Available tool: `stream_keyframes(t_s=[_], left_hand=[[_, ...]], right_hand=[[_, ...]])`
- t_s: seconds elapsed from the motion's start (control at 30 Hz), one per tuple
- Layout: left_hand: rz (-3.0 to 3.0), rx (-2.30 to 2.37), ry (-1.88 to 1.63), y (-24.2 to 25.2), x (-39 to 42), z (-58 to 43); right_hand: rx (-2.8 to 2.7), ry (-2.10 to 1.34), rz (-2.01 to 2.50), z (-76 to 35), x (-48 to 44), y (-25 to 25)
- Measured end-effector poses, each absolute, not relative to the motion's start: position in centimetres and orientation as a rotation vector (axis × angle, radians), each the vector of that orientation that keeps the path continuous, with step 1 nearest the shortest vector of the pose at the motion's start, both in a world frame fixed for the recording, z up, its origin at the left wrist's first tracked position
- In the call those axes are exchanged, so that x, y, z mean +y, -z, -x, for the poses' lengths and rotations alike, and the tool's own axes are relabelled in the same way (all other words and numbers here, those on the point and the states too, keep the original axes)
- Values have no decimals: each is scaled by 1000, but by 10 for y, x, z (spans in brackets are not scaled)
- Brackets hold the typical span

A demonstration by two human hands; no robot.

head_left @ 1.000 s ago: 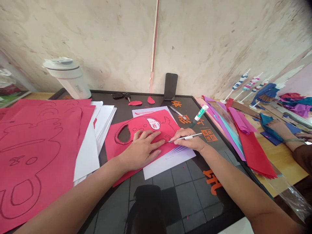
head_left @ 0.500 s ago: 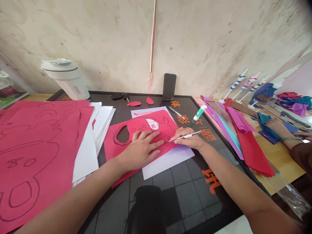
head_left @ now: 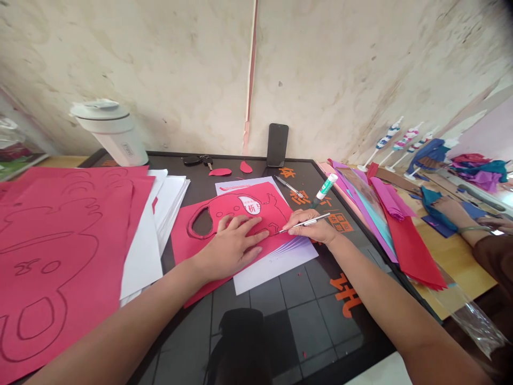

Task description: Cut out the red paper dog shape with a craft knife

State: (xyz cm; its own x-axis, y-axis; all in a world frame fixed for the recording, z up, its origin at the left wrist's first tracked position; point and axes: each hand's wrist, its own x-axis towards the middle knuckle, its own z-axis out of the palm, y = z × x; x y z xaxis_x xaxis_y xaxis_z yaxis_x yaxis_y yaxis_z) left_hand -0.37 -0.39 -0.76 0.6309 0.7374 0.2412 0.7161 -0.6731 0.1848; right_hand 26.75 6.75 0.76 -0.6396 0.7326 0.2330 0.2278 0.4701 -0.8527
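Observation:
My left hand (head_left: 236, 243) lies flat with spread fingers on a red paper sheet (head_left: 182, 227) that bears a drawn outline. In my right hand (head_left: 310, 227) is a slim silver pen-like knife (head_left: 310, 221), its tip on the sheet beside my left fingertips. An oval hole shows the dark surface at the sheet's left part, and another opening shows printed white paper (head_left: 250, 205). Beneath the red sheet sits a white and purple paper (head_left: 276, 267). Two small red cut pieces (head_left: 220, 172) rest beyond it.
Red drawn sheets (head_left: 80, 224) and white papers (head_left: 144, 251) lie left, near a white cup (head_left: 114, 133). Keys (head_left: 196, 160), a phone (head_left: 277, 145), a pen (head_left: 289, 186) and a glue stick (head_left: 326, 185) stand or lie behind. Coloured papers (head_left: 395, 219) and another person's hand (head_left: 452, 209) are right.
My right hand has shifted very slightly with the knife, whose tip stays near the drawn line. My left hand keeps its place on the red sheet. The view has moved a little.

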Motion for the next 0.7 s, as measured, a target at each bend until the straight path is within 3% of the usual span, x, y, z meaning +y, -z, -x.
stream_keyframes(t_s=[0.7], left_hand=[[-2763,1251,-396,2,-5,3]], right_hand=[[-2077,-1241,891,-284,73,-14]])
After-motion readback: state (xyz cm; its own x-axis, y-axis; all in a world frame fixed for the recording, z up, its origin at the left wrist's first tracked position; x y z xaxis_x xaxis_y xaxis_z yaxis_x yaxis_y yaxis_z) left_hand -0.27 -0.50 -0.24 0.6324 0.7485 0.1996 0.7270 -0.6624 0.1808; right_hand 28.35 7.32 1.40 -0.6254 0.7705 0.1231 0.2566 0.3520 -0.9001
